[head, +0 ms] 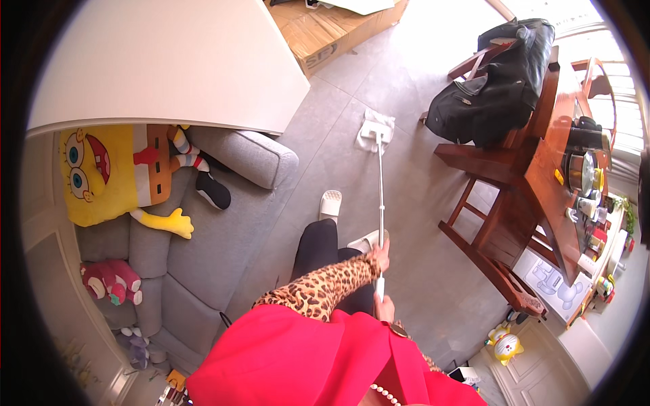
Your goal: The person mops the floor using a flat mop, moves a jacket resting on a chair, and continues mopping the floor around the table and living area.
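Note:
A flat mop with a thin metal pole point(381, 203) slants away from my body across the floor. Its white rectangular head point(376, 130) lies on the tiles, wrapped in a pale, crumpled cloth point(389, 122) that sticks out around the edges. My left hand point(382, 258), at the end of a leopard-print sleeve, grips the pole lower down, towards the mop head. Closer to my body, my right hand point(384, 308) is wrapped about the white handle end point(380, 288). A watch sits on the right wrist. Parts of both hands' fingers are hidden from above.
A grey sofa point(223, 213) with plush toys stands left, beside a white panel-like surface point(167, 61). A cardboard box point(335, 35) rests ahead. To the right are wooden chairs point(472, 238), one draped with a black jacket point(487, 101), and a laden wooden table point(553, 188). My slippered foot point(331, 204) is forward.

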Available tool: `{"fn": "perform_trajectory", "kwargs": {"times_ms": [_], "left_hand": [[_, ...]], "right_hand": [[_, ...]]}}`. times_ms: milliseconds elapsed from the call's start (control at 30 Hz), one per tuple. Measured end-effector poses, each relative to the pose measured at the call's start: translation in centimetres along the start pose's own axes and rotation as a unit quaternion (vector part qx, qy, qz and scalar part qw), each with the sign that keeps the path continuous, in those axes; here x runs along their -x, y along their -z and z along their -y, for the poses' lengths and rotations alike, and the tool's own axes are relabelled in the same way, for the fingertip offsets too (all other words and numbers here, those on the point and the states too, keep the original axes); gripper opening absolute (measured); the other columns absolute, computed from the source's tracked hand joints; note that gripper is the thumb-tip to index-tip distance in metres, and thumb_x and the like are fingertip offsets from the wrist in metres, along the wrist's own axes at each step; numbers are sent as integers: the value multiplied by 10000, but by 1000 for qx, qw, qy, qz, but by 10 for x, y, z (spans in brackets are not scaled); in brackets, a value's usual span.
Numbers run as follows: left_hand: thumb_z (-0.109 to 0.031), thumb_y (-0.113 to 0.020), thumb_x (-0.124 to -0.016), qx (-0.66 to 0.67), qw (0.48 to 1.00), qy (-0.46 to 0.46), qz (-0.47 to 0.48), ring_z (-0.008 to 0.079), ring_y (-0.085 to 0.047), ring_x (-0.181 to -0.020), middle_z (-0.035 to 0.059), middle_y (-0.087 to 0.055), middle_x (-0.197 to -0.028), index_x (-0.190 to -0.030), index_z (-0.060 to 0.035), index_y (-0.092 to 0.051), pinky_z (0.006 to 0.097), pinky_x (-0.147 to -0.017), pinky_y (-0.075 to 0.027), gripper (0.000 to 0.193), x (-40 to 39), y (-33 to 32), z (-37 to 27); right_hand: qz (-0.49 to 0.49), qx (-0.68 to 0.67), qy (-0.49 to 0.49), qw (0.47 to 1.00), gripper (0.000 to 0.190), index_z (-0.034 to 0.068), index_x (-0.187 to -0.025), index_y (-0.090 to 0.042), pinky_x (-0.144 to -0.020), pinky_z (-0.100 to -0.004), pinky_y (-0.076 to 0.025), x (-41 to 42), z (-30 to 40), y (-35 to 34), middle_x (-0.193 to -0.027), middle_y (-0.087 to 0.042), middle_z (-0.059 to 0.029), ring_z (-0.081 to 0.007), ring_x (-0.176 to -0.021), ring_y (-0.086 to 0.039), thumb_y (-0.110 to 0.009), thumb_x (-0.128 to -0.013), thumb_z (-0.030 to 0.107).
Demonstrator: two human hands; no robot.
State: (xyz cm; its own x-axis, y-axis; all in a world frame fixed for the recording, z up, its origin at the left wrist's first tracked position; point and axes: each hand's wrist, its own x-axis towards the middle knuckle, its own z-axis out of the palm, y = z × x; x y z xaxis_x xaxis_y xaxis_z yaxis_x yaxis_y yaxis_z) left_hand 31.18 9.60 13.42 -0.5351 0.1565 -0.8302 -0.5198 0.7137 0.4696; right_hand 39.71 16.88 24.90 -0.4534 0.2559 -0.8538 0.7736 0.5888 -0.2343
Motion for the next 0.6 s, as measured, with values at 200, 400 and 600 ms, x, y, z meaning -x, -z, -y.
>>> {"fn": "perform_trajectory", "kwargs": {"times_ms": [200, 400, 600], "left_hand": [[-203, -434, -767, 129, 941, -204, -237, 336, -425, -1013, 228, -335, -1177, -1239, -59, -214, 379, -872, -332, 540, -39, 112, 15], [-142, -464, -755, 249, 926, -124, -256, 246, -490, -949, 161, -423, -1119, -1168, -34, -335, 313, -786, -395, 446, 47, 144, 107], [-128, -462, -748, 237, 918, 68, -312, 242, -518, -866, 140, -466, -1040, -1086, -21, -409, 321, -738, -417, 359, 136, 89, 203]], "right_hand": [[64, -187, 105, 975, 379, 3, -615, -472, -316, -315, -381, -130, 131, -3, -453, -478, -93, -200, -334, -484, -405, -798, 328], [133, -250, 86, 955, 337, 28, -720, -365, -325, -319, -357, -267, 307, 54, -485, -407, -81, -198, -355, -406, -367, -824, 348], [155, -234, 73, 957, 343, 45, -706, -351, -339, -272, -363, -244, 345, 31, -533, -401, -49, -156, -395, -402, -410, -806, 368]]}}
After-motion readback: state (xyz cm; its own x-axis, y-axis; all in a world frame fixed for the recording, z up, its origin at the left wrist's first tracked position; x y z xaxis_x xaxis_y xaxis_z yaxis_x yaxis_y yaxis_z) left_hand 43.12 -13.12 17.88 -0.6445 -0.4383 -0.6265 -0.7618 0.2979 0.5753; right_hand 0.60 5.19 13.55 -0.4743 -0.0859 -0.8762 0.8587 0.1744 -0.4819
